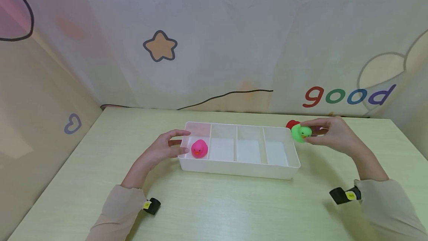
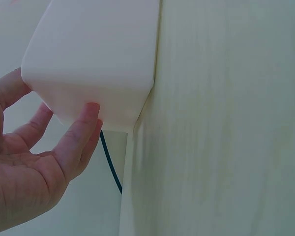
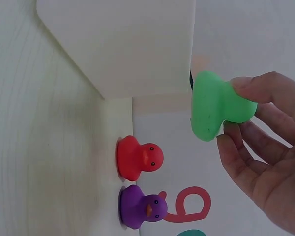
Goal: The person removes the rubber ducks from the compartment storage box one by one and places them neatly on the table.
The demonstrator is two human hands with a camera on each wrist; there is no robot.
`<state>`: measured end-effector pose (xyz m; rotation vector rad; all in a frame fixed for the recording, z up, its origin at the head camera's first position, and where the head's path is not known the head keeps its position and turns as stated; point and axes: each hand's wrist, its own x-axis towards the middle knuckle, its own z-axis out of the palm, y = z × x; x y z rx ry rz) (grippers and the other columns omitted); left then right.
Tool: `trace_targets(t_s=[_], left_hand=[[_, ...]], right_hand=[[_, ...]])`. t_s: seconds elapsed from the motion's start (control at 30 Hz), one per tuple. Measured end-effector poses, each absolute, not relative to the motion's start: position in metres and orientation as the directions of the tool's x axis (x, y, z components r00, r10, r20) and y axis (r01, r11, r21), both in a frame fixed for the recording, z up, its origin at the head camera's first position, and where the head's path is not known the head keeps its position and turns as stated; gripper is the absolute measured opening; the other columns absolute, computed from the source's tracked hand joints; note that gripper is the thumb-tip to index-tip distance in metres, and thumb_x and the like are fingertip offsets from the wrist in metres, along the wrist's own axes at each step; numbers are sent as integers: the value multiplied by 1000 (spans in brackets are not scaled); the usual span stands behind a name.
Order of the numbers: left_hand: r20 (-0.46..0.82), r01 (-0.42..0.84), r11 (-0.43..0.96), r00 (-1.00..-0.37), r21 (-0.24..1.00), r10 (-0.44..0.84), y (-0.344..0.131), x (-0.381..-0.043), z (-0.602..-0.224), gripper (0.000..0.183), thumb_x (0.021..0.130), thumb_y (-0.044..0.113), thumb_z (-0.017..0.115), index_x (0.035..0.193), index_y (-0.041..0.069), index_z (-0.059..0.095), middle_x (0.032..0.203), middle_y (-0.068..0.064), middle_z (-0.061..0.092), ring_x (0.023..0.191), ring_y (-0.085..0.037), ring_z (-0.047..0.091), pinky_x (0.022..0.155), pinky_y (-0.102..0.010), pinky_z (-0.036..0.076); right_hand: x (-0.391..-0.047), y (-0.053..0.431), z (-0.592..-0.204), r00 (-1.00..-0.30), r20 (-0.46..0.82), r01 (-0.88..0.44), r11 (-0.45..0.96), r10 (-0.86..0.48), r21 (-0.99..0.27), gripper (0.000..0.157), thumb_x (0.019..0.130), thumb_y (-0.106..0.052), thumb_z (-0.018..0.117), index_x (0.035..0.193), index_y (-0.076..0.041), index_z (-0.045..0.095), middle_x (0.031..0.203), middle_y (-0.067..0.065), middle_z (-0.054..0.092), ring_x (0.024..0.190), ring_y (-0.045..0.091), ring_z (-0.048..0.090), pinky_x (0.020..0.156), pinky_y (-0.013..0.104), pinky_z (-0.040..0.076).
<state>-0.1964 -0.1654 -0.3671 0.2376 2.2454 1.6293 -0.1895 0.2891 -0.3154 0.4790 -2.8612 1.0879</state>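
Pinched between the thumb and fingers of my right hand (image 1: 334,134) is a green rubber duck (image 3: 214,105), raised off the table beside the right end of a white divided box (image 1: 234,168). My left hand (image 1: 168,145) rests at the box's left end; in the left wrist view its fingertips (image 2: 92,109) touch the end wall, fingers spread and only slightly bent. A pink rubber duck (image 1: 199,148) sits in the leftmost compartment. On the table past the box's right end stand a red duck (image 3: 137,158) and a purple duck (image 3: 141,206), both partly hidden in the head view.
The box stands on a pale wooden table (image 1: 217,203). Behind it hangs a printed cloth backdrop (image 1: 227,47) with a star and the word "good", meeting the table's far edge. Dark cameras are strapped at both wrists.
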Motion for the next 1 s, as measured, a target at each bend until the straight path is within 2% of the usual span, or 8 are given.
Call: trace_targets(t_s=[0.27, 0.5, 0.6, 1.0], left_hand=[[-179, -63, 323, -921, 944, 345, -165, -197, -367, 53, 82, 16, 67, 131, 10, 45, 139, -11, 35, 124, -34, 39, 89, -41, 46], [-173, -58, 316, -920, 947, 352, -166, -197, -367, 53, 82, 15, 66, 131, 10, 45, 139, -11, 35, 124, -34, 39, 90, -41, 45], [-172, -55, 316, -919, 947, 354, -166, -197, -367, 53, 82, 16, 66, 131, 9, 45, 139, -11, 35, 125, -34, 38, 90, -41, 45], [-166, -48, 323, -922, 945, 349, -165, -198, -368, 53, 82, 15, 66, 131, 8, 45, 138, -12, 36, 124, -35, 39, 90, -43, 45]], right_hand=[[-195, 301, -324, -968, 74, -227, 711, -240, -665, 42, 75, -9, 73, 112, 5, 61, 105, 19, 60, 78, 3, 57, 65, 19, 52], [-201, 307, -337, -975, 1, -171, 746, -223, -644, 43, 75, -10, 73, 113, 5, 61, 100, 19, 61, 85, 25, 59, 64, 21, 52], [-204, 308, -343, -973, -20, -166, 758, -229, -631, 43, 75, -11, 72, 113, 5, 61, 97, 18, 61, 86, 29, 59, 63, 22, 51], [-211, 303, -356, -964, -44, -183, 778, -261, -601, 39, 74, -10, 73, 110, 4, 63, 87, 10, 63, 83, 26, 56, 60, 24, 50]])
